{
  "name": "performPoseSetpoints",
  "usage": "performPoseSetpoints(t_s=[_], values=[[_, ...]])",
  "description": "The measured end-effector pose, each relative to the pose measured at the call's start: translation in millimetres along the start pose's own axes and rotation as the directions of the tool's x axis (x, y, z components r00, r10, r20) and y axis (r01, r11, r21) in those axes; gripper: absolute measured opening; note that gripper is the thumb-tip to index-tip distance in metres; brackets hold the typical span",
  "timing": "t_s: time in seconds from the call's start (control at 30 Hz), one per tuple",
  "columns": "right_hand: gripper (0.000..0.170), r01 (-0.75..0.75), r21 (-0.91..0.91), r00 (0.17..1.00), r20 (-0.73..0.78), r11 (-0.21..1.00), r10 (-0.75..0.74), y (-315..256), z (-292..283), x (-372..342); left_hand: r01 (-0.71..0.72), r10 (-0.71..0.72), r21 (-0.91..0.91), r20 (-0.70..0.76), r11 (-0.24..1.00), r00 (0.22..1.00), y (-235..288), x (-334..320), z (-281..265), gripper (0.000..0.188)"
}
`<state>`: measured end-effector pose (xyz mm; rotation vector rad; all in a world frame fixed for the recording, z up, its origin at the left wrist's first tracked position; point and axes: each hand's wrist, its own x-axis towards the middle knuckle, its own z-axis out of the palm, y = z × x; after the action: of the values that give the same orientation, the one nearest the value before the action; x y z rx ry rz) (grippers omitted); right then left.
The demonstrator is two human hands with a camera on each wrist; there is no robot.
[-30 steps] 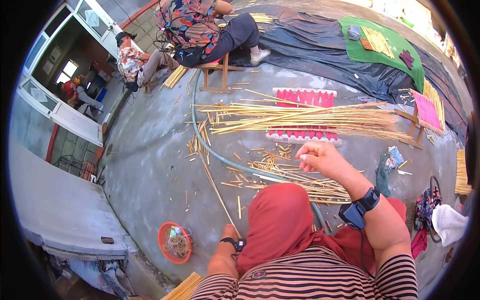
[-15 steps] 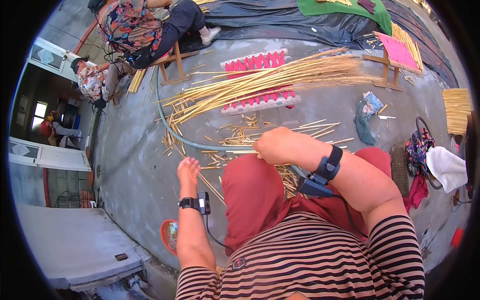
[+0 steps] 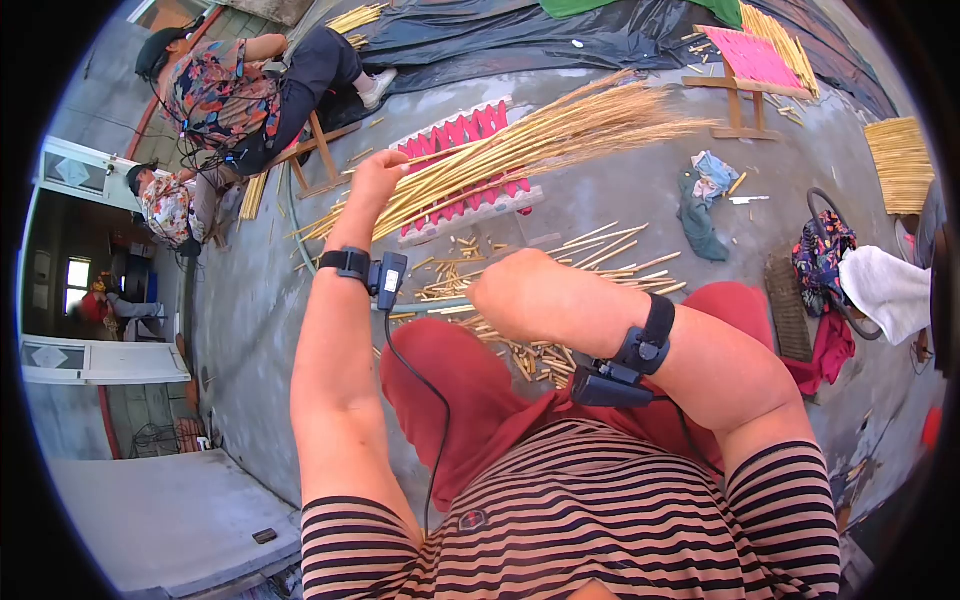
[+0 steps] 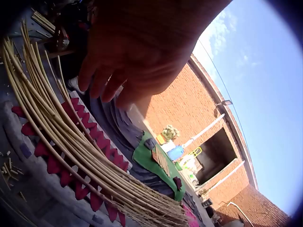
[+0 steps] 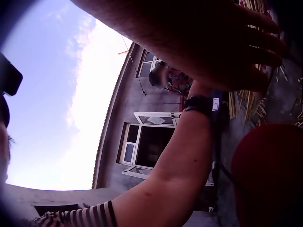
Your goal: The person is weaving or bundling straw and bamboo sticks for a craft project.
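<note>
A bundle of long yellow stalks with feathery brown ends (image 3: 520,140) lies across a low rack with pale rails and pink zigzag strips (image 3: 462,208). My left hand (image 3: 378,178) reaches out over the near side of the bundle's stalk end. In the left wrist view its fingers (image 4: 111,85) hang spread and loosely bent above the stalks (image 4: 78,137), holding nothing. My right hand (image 3: 525,288) hovers in front of my knees, above cut stalk pieces (image 3: 545,362). The right wrist view shows it in dark shadow, fingers (image 5: 262,40) loosely extended and apart, with nothing in them.
A blue-grey hose (image 3: 440,304) runs along the concrete floor. At right are crumpled cloths (image 3: 705,215), a pink-topped stool (image 3: 750,58) and a white cloth (image 3: 885,290). People in floral shirts (image 3: 225,100) sit at left, before black sheeting (image 3: 470,48).
My left hand has risen from low beside my knee, forward to the stalk bundle. The right hand has drawn back and to the left. The view has shifted right and tilted down.
</note>
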<state>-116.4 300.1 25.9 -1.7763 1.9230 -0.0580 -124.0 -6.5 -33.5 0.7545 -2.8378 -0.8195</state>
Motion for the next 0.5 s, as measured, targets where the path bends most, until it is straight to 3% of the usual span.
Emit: performPoseSetpoints(t_s=[0.1,0.2,0.33,0.5], values=[[0.025,-0.012,0.020,1.000,-0.004,1.000,0.012,2.5,-0.3,-7.2,-0.086,0.131,0.389,-0.090,0.917,0.987,-9.9,14.7,47.3,0.036],[0.027,-0.007,0.036,0.999,0.037,0.999,0.005,4.7,-0.2,-9.1,0.008,0.080,0.378,-0.217,0.926,0.973,-23.0,17.6,87.0,0.030],[0.028,0.024,0.069,0.999,0.035,0.997,-0.027,1.3,1.9,-6.3,-0.056,0.258,0.534,-0.313,0.844,0.914,-16.6,0.3,101.2,0.023],[0.026,0.036,0.080,0.994,0.101,0.996,-0.044,0.6,3.2,8.2,-0.133,0.307,0.515,-0.270,0.847,0.912,-31.5,2.4,98.1,0.019]])
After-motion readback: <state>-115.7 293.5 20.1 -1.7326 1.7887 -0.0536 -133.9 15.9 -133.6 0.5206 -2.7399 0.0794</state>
